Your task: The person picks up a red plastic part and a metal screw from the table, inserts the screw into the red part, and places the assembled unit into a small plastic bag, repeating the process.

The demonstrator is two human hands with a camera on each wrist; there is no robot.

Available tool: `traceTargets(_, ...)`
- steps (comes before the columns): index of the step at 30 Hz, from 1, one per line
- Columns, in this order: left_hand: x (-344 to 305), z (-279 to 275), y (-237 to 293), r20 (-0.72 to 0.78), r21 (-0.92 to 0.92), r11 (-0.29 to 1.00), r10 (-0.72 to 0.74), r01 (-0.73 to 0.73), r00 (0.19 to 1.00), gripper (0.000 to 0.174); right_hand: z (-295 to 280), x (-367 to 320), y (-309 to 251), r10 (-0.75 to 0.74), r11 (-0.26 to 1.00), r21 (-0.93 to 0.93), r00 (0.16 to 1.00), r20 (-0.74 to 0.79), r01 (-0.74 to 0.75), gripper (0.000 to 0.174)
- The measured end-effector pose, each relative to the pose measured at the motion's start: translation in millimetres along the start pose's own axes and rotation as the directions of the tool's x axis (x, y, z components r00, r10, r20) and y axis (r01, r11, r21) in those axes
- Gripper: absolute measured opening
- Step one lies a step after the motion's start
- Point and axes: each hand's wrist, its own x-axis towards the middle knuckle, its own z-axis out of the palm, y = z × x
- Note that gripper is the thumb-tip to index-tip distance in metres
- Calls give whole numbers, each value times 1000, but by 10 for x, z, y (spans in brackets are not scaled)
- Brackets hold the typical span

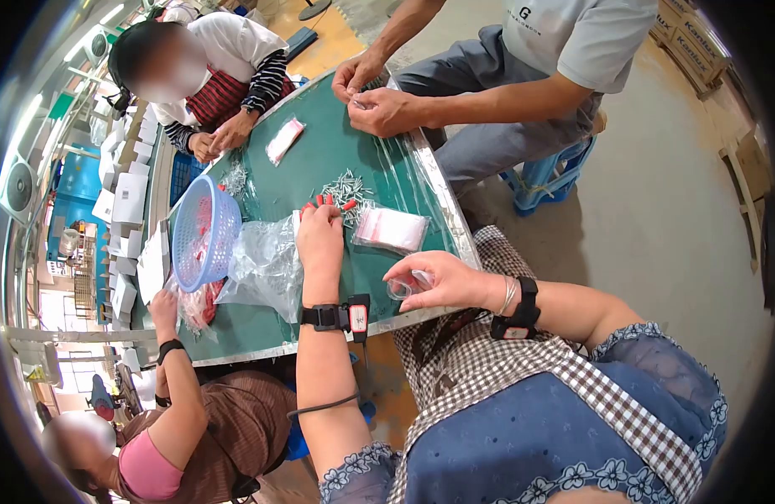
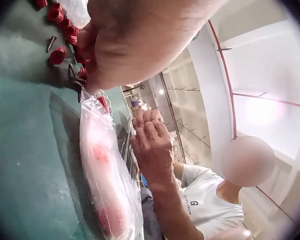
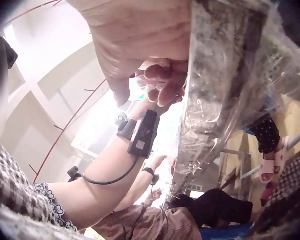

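My left hand [image 1: 320, 239] reaches down onto the green table, its fingertips among several small red plastic pieces [image 1: 348, 205] at the near edge of a pile of silver screws [image 1: 345, 186]. In the left wrist view the fingers [image 2: 90, 62] touch red pieces [image 2: 57, 55] and screws; I cannot tell whether they pinch one. Close to the table's front edge my right hand [image 1: 442, 281] holds a small clear plastic bag [image 1: 402, 288] between thumb and curled fingers. Between the hands lies a packet of clear bags with pink-red marks [image 1: 392, 229].
Left of my left hand are a large clear plastic bag [image 1: 266, 260] and a blue-purple basket [image 1: 204, 231] with red pieces. Another bag packet [image 1: 285, 140] lies farther back. Three other people work around the table [image 1: 308, 168], whose metal edge [image 1: 442, 185] runs along the right.
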Motion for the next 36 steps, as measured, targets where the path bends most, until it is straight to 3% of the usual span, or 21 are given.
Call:
traceTargets(10,113,42,25,105,177,954,226,-242,968,10,-10,3,-62,35,999,-22,999,17,-35,47)
traceTargets(17,157,43,-63,76,65,969,232,-237,970,9,-24,-5,-79,8,998,-63,1000,9,-8,47)
traceTargets(19,123,33,-124,-61,-84,988,128,-133,990,9,-21,-8,-76,-3,998,-67,1000,6,3,47)
traceTargets(20,97,16,-171,-114,-75,987,132,-141,985,10,-19,-8,-62,-7,998,-70,1000,3,7,47)
traceTargets(21,71,-45,-169,-110,-75,987,131,-140,985,10,-19,-5,-50,-11,997,-72,1000,1,11,47)
traceTargets(24,-64,-268,-145,49,-306,948,-74,85,996,15,-25,2,-59,-9,995,-97,1000,10,10,47)
traceTargets(29,-597,-467,-65,74,-203,978,-29,44,997,13,-15,2,-26,-5,1000,-31,1000,7,5,46)
traceTargets(31,-748,-450,-113,90,-7,989,150,-150,985,11,-13,8,-23,-4,999,-36,1000,8,4,46)
traceTargets(32,-781,-441,-130,66,-29,985,174,-172,983,11,-6,7,-46,-2,999,-32,1000,0,2,45)
traceTargets(36,-867,-309,-204,75,-69,997,45,-40,996,13,3,1,-89,10,999,-40,1000,-2,-10,45)
